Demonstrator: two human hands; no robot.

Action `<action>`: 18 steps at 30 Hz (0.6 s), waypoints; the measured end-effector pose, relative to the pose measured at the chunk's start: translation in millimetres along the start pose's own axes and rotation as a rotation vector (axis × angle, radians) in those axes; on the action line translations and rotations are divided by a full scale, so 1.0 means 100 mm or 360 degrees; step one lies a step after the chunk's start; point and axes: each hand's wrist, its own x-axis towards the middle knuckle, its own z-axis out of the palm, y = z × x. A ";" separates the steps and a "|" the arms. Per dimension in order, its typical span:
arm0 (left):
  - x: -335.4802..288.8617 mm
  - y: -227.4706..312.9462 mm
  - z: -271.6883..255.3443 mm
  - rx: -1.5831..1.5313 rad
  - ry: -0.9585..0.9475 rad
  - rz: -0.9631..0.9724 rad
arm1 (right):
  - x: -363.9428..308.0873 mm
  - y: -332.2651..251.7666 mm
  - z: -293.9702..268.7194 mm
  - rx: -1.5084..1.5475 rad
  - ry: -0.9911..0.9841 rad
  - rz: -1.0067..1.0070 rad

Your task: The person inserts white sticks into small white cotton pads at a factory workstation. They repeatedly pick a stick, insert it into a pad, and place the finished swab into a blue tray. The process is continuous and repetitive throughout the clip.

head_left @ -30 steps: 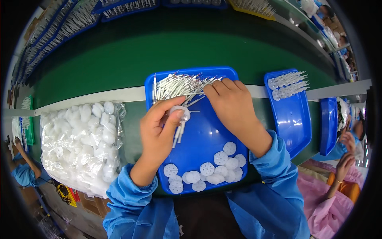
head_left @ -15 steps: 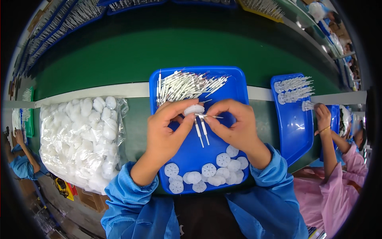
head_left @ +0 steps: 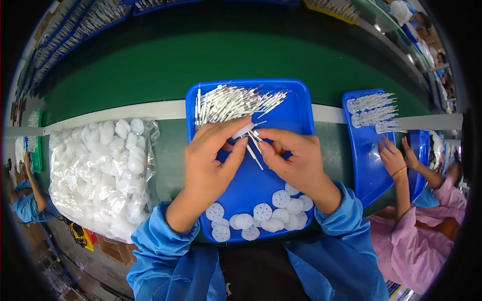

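Observation:
Between thumb and fingers, my left hand (head_left: 213,158) grips a round white plastic disc (head_left: 243,131), tilted, with several thin white sticks (head_left: 255,156) pointing down from it. My right hand (head_left: 292,155) pinches one of these sticks close under the disc; the fingertips hide where it meets the disc. Both hands are over a blue tray (head_left: 236,193). In its far part lies a heap of thin white sticks with dark bands and fine metal ends (head_left: 228,104). Loose white discs with small holes (head_left: 262,211) lie along the tray's near edge.
Left of the tray lies a clear bag of white discs (head_left: 100,175). On the right, a co-worker's hand (head_left: 392,159) is over another blue tray (head_left: 369,170) with finished-looking disc-and-stick pieces (head_left: 371,108). More filled trays (head_left: 90,30) line the far left of the green table (head_left: 191,55).
My right fingers have moved up and in against the disc, and the stick they held crosswise now points downward. At the right, the co-worker's hand has let go of a disc-and-stick piece in the tray.

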 end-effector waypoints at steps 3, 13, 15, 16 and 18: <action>0.01 -0.02 0.00 0.0162 -0.0012 0.0132 | 0.03 0.03 0.00 -0.0187 0.0020 -0.0076; -0.12 0.11 0.08 0.0521 -0.0015 0.0182 | 0.07 0.04 0.06 -0.0630 0.0216 -0.0481; -0.15 0.08 0.08 0.0502 -0.0027 0.0174 | 0.07 0.05 0.07 -0.0630 0.0196 -0.0477; -0.15 0.07 0.07 0.0494 -0.0031 0.0170 | 0.06 0.04 0.06 -0.0652 0.0177 -0.0465; -0.11 0.09 0.04 0.0314 -0.0093 0.0098 | 0.06 0.07 0.06 -0.0586 0.0195 -0.0421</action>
